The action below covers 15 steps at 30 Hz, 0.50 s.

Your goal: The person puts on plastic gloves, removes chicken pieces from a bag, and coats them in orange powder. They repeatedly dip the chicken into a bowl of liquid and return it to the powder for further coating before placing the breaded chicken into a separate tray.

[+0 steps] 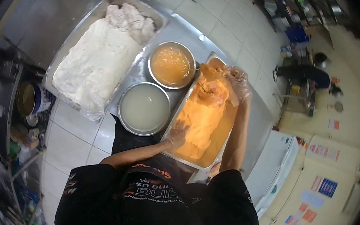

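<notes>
Steel table (256, 114) is bearing everything. White-filled tray (162, 23) is lying toward eleven o'clock; orange-filled tray (186, 161), holding an orange mound (199, 125), is occupying one o'clock. Cloudy-liquid bowl (122, 121) and orange-liquid bowl (151, 75) are standing between. Left hand (177, 135) is lying spread on the mound's six-o'clock end; right hand (238, 81) is working at twelve, finger closure indeterminable.

A boxy white fridge (270, 168) stands by a cream wall (352, 139) bearing paper notices (327, 187). A dark-clothed person (309, 76) stands near a metal table (294, 105).
</notes>
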Each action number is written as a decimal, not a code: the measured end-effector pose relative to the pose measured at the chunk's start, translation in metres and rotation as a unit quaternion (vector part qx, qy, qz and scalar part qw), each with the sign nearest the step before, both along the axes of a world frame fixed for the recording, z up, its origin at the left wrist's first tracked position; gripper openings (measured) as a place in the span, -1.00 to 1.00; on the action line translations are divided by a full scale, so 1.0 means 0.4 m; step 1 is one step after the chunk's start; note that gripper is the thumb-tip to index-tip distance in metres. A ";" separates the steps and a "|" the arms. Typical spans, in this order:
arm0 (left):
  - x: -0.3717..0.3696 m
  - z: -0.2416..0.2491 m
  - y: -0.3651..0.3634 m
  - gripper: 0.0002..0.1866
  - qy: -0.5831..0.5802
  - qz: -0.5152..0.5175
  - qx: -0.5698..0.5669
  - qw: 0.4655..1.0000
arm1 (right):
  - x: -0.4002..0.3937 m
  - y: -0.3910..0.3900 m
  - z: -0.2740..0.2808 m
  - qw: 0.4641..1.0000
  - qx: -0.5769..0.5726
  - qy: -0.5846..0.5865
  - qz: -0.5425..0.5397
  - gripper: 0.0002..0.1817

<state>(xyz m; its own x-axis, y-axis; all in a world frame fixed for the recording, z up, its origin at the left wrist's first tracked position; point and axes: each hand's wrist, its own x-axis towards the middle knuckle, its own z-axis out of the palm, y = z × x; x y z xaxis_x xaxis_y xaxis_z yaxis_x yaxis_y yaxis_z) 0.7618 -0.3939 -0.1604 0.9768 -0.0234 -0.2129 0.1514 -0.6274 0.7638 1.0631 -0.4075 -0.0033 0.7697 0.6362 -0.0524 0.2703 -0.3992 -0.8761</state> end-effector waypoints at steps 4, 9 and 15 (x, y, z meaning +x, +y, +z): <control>0.066 -0.115 -0.062 -0.62 -0.172 0.140 -0.233 0.947 | -0.032 -0.158 0.027 0.996 -0.072 -0.040 -0.036 -0.81; 0.176 0.032 -0.107 -0.57 -0.111 0.194 -0.387 0.894 | -0.125 -0.326 -0.139 0.983 -0.097 -0.105 -0.111 -0.60; 0.244 0.094 -0.192 -0.61 -0.210 0.025 -0.230 0.950 | -0.220 -0.359 -0.220 0.954 -0.117 -0.089 -0.262 0.00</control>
